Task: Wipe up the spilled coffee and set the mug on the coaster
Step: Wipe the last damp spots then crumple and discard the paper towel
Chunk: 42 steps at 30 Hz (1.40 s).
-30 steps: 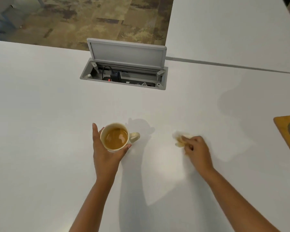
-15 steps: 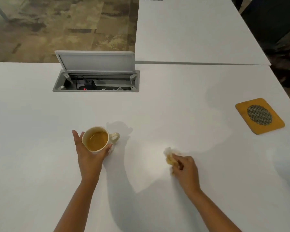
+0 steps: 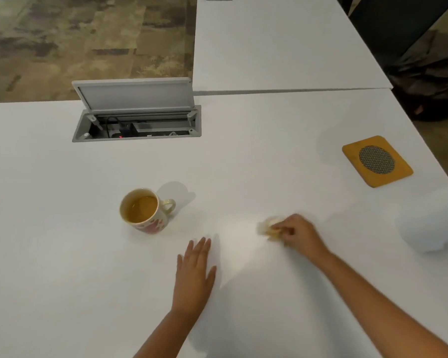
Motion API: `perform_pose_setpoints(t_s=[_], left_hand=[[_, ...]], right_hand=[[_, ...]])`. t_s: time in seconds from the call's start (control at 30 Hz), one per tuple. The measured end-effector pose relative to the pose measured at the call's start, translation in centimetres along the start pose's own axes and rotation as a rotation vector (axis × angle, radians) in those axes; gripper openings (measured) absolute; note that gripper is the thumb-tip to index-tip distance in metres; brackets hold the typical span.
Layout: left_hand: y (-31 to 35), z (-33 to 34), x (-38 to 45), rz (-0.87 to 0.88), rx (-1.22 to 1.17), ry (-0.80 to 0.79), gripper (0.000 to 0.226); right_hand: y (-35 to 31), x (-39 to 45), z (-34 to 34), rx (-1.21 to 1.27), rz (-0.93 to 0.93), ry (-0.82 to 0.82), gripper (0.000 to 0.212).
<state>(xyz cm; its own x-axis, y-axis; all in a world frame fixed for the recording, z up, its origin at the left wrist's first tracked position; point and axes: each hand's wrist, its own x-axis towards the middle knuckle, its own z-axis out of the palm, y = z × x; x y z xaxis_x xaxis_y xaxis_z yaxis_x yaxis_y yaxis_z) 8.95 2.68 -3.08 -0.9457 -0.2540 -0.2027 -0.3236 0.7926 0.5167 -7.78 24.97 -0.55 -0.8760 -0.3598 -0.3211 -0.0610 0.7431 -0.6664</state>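
**Right hand on the wipe, mug standing free**

Right hand is curled around a crumpled, coffee-stained white paper wipe, pressing it onto the white laminate bench. Slight motion blur on hand and wipe.

Left hand lies flat, palm down, fingers straight and together, holding nothing. It sits between the wipe and the mug, nearer the camera, clear of both.

Cream ceramic mug with a red pattern near its base stands upright on the bench, left of both hands, handle pointing right, tan coffee inside. Nothing touches it.

Square orange coaster with a round grey mesh centre lies flat near the bench's right edge, well apart from the mug, nothing on it.

White blurred cylinder, possibly a paper towel roll, at the right edge below the coaster.

Grey recessed cable box behind the mug, lid propped open, black cables and a power strip inside.

A second white bench abuts at the rear. Mottled brown carpet far left; dark items on the floor far right, too blurred to identify.
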Motion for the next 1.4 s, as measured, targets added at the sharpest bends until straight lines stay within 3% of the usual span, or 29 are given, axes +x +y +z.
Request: perform_pose_setpoints(t_s=[0.17, 0.3, 0.47, 0.6, 0.73, 0.83, 0.9, 1.1, 1.2, 1.4], left_hand=[[2.2, 0.5, 3.3, 0.007, 0.286, -0.226, 0.073], [2.3, 0.9, 3.7, -0.005, 0.376, -0.303, 0.081], [2.3, 0.7, 3.9, 0.005, 0.392, -0.341, 0.084], [2.5, 0.3, 3.9, 0.014, 0.402, -0.381, 0.087], [2.5, -0.1, 3.9, 0.022, 0.41, -0.402, 0.088], [2.5, -0.1, 3.8, 0.021, 0.41, -0.4, 0.089], [2.4, -0.2, 3.9, 0.02, 0.408, -0.396, 0.089], [2.2, -0.3, 4.2, 0.021, 0.393, -0.366, 0.088], [2.1, -0.3, 4.2, 0.02, 0.375, -0.351, 0.088], [2.2, -0.3, 4.2, 0.017, 0.367, -0.344, 0.088]], right_hand=[[8.6, -2.6, -8.5, -0.137, 0.35, 0.291, 0.006], [11.3, -6.7, -8.8, -0.135, 0.381, 0.359, 0.026], [11.5, -6.8, -8.3, 0.033, 0.497, 0.572, 0.023], [9.9, -4.3, -8.1, 0.091, 0.541, 0.531, 0.044], [6.7, -1.6, -6.2, 0.024, 0.406, 0.44, 0.023], [3.7, -0.6, -3.0, -0.067, 0.31, 0.265, 0.033], [1.4, -0.8, 0.0, -0.153, 0.214, 0.165, 0.037], [-2.0, -5.6, 7.0, -0.425, -0.206, -0.083, 0.019], [1.2, -5.9, 3.4, -0.427, -0.122, 0.023, 0.021], [9.2, -7.7, -7.0, -0.443, 0.304, 0.268, 0.021]])
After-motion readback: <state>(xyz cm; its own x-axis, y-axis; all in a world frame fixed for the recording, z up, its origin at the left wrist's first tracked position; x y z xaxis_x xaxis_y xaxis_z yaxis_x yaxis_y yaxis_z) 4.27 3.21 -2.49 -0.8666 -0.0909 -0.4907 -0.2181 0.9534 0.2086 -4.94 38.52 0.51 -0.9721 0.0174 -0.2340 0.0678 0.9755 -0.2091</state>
